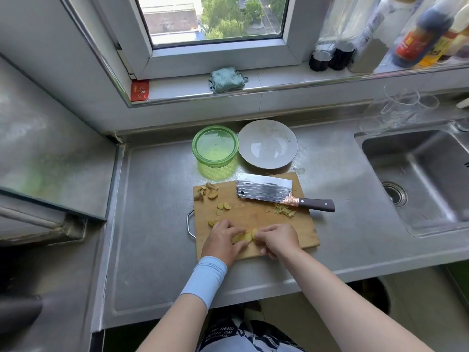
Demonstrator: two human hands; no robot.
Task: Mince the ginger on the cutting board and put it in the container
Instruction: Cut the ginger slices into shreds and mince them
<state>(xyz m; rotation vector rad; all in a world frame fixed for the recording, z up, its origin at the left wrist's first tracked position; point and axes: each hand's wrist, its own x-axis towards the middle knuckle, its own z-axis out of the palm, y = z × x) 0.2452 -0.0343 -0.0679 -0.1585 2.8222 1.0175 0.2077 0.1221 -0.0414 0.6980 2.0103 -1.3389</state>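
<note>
Now pale yellow ginger slices (242, 237) sit bunched at near edge of wooden cutting board (302, 224). Left hand (220, 241) curls round pile; right hand (279, 240) pinches end slice. Slices look small, light, firm, maybe slippy: hold by sides. Round green container (215, 146) sits just past board.

One left hand (220, 241), one right hand (278, 240), one stack of yellow ginger slices (242, 237).
Under the grip, one rectangular wooden cutting board (291, 232); beyond it, one broad steel cleaver (266, 190), one round green plastic container (194, 146), one round grey plate (267, 144).
</note>
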